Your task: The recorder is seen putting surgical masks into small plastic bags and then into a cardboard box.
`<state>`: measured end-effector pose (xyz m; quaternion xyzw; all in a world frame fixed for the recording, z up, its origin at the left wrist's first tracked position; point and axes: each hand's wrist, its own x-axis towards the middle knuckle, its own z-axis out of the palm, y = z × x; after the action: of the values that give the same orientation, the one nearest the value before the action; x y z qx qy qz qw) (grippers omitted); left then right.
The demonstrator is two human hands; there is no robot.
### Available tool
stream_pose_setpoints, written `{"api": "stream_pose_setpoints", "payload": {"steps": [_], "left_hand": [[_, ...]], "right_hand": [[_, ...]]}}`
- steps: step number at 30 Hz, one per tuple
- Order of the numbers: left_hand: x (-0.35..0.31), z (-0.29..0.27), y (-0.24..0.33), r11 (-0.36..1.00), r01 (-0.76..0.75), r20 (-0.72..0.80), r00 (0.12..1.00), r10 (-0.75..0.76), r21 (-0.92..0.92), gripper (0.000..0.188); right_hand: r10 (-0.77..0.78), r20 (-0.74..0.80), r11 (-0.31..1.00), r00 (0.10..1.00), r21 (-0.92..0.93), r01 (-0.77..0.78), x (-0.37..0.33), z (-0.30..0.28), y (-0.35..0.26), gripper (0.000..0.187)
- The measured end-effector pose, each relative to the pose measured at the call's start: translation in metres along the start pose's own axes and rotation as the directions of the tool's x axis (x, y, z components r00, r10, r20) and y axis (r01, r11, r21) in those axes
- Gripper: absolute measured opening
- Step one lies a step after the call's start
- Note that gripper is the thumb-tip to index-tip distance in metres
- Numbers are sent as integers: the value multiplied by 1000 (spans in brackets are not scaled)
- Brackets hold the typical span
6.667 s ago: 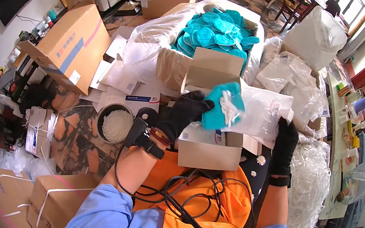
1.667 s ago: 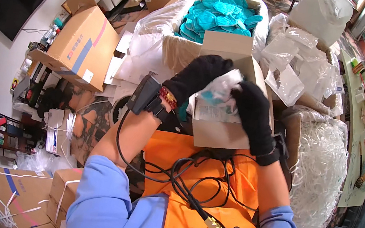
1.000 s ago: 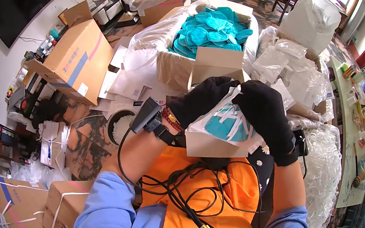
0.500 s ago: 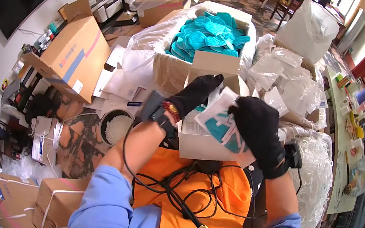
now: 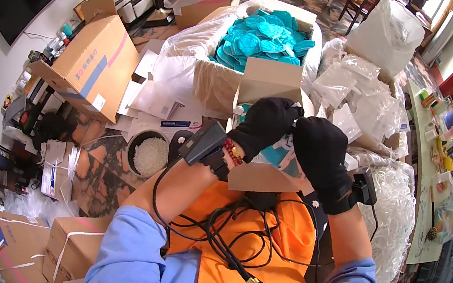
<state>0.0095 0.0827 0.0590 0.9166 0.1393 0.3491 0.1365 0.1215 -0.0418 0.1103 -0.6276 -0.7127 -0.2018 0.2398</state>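
Both hands wear black gloves and meet above an open white carton (image 5: 258, 184) close to my body. My left hand (image 5: 267, 127) is closed, its fingertips pinching near the top edge of a clear packet (image 5: 286, 158) with teal face masks inside. Beside it, my right hand (image 5: 322, 156) is closed on the same packet's upper edge. The gloves hide most of the packet, which hangs over the carton's mouth. Some teal shows inside the carton at its left. Behind it stands a large plastic-lined box heaped with teal face masks (image 5: 266, 38).
To the right are a box of clear plastic bags (image 5: 360, 85) and a sack of white straps (image 5: 382, 225). A pot of white pellets (image 5: 150, 156) and a large brown carton (image 5: 94, 61) stand left. Black cables (image 5: 225, 224) lie across my orange apron.
My left hand has moved right and slightly down to meet my right hand at the packet's top. The packet has dropped lower into the carton's mouth and is more covered.
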Motion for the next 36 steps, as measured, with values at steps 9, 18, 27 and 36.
{"api": "stream_pose_setpoints", "payload": {"steps": [9,18,27,36], "left_hand": [[20,86,-47,966,255,183,952,-244,-40,19],[-1,93,-52,790,159,233,905,-357,592,21],[-13,-19,-22,595,370,251,928,-276,-714,45],[-43,0,-37,195,497,356,798,-486,-846,40]], "right_hand": [[-158,5,983,987,-97,158,-16,-11,-17,7],[-94,32,994,995,-57,96,-18,-18,-12,9],[-83,15,989,996,121,81,15,-3,31,16],[414,-130,817,901,490,-305,14,-18,57,85]]}}
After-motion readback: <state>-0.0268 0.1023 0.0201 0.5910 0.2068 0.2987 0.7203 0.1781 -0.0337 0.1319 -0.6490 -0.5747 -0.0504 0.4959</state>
